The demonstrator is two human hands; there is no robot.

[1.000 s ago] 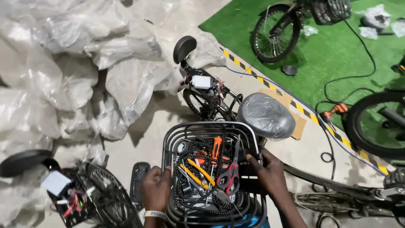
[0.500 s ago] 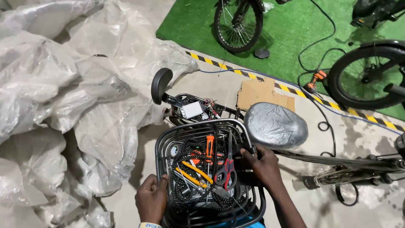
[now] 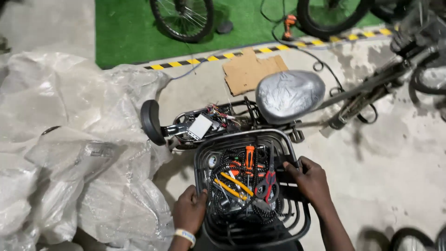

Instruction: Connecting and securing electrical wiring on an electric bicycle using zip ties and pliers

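Observation:
A black wire basket (image 3: 293,148) sits low in the centre and holds several hand tools: an orange-handled screwdriver (image 3: 249,156), yellow-handled pliers (image 3: 232,184) and red-handled cutters (image 3: 268,182). My left hand (image 3: 189,210) grips the basket's left rim. My right hand (image 3: 311,181) grips its right rim. Just beyond the basket lies a bicycle frame with exposed wiring and a small white box (image 3: 200,126), and a saddle wrapped in grey plastic (image 3: 290,95).
Crumpled clear plastic sheeting (image 3: 69,153) covers the floor on the left. A cardboard piece (image 3: 251,70) lies by a yellow-black striped edge (image 3: 218,57) bordering green turf with bicycle wheels (image 3: 182,16). More bicycle parts lie at right (image 3: 371,93).
The view has swung left and tilted, so the basket and bicycle now sit further right. Both hands stay on the basket's rims.

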